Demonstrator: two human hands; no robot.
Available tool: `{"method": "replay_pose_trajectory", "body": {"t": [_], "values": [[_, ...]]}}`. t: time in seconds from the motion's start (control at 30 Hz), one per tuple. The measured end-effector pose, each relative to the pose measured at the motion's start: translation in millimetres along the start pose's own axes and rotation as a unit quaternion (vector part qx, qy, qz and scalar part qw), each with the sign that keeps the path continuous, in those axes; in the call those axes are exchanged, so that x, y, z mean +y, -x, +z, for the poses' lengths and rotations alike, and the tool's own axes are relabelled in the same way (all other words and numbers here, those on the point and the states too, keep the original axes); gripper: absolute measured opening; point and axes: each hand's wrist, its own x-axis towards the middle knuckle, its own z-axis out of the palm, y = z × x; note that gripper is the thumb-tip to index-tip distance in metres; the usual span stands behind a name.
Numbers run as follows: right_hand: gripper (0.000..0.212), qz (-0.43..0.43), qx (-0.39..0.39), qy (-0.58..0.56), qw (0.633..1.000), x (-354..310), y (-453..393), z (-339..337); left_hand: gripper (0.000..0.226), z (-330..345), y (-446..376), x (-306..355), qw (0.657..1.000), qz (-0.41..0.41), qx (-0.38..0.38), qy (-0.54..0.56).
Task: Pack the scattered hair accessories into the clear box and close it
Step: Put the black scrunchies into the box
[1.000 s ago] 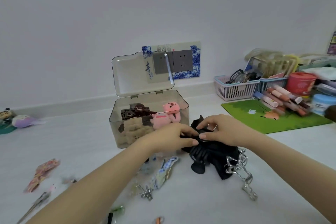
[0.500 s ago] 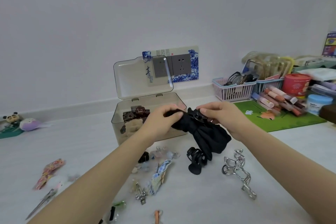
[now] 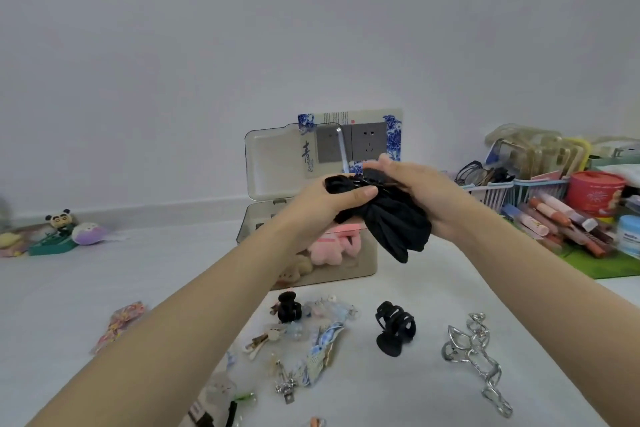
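Both our hands, left (image 3: 332,206) and right (image 3: 420,196), grip the black fabric bow (image 3: 394,222) between them, above the open clear box (image 3: 367,263).

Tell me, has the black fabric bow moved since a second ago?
Yes. The black bow, gripped by both hands, has risen off the table and gone toward the clear box, now held over its open top.

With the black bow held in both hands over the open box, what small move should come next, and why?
Probably lower the black fabric bow into the clear box and let go. Both the left hand and right hand grip it above the box, whose lid stands open.
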Motion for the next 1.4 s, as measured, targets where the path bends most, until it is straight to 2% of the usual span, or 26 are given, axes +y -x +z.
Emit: {"method": "replay_pose_trajectory", "body": {"t": [0.03,0.13,0.17,0.27,0.37,0.4,0.47,0.53,0.6,0.7,0.77,0.87,1.0,1.07,1.23,1.4], "values": [[0.037,-0.003,-0.019,0.044,0.999,-5.8,-2.9,-2.7,0.025,-1.3,-3.3,3.4,1.0,0.006,0.017,0.001],[0.05,-0.014,-0.075,0.181,0.98,-19.6,-17.4,-2.4,0.026,-9.4,-9.2,12.8,0.997,0.026,0.069,0.017],[0.048,-0.017,-0.087,0.212,0.973,-22.5,-23.7,-0.8,0.024,-13.5,-11.7,14.7,0.996,0.032,0.082,0.027],[0.022,-0.033,-0.098,0.249,0.963,-21.7,-45.4,5.5,0.025,-27.8,-21.7,14.2,0.993,0.023,0.101,0.064],[0.02,-0.045,-0.103,0.259,0.959,-13.5,-69.9,6.8,0.029,-44.7,-32.5,7.7,0.993,-0.014,0.068,0.093],[0.019,-0.042,-0.105,0.268,0.957,-10.6,-78.8,6.4,0.028,-53.3,-36.0,4.6,0.995,-0.036,0.063,0.071],[0.021,-0.028,-0.11,0.306,0.945,-4.1,-95.1,3.3,0.022,-70.8,-40.6,-1.2,0.993,-0.077,0.069,-0.056],[0.027,-0.014,-0.121,0.35,0.929,3.8,-109.4,-0.9,0.02,-88.1,-43.0,-8.5,0.977,-0.107,0.066,-0.174],[0.031,-0.001,-0.128,0.392,0.911,11.3,-116.8,-3.2,0.025,-99.0,-45.9,-15.5,0.967,-0.139,0.037,-0.209],[0.032,-0.01,-0.138,0.493,0.859,20.6,-123.5,-4.1,0.03,-105.2,-53.8,-26.0,0.943,-0.156,0.002,-0.294],[0.032,-0.019,-0.156,0.534,0.831,27.0,-126.0,-3.5,0.024,-104.9,-58.3,-32.1,0.937,-0.165,-0.02,-0.307],[0.033,-0.017,-0.172,0.565,0.807,36.2,-128.9,-1.3,0.022,-106.0,-62.8,-41.5,0.929,-0.185,-0.047,-0.317],[0.033,-0.002,-0.182,0.623,0.761,51.8,-131.7,0.6,0.044,-109.2,-66.8,-46.0,0.903,-0.213,-0.093,-0.362],[0.029,0.014,-0.203,0.641,0.74,53.6,-132.3,-1.2,0.042,-106.8,-68.4,-42.8,0.903,-0.224,-0.115,-0.348],[0.03,0.037,-0.234,0.604,0.761,29.6,-129.8,2.0,0.031,-97.5,-73.1,-41.5,0.89,-0.215,-0.141,-0.376],[0.041,0.063,-0.256,0.599,0.756,40.6,-125.8,12.5,0.023,-93.4,-78.2,-49.5,0.871,-0.198,-0.118,-0.434]]}}
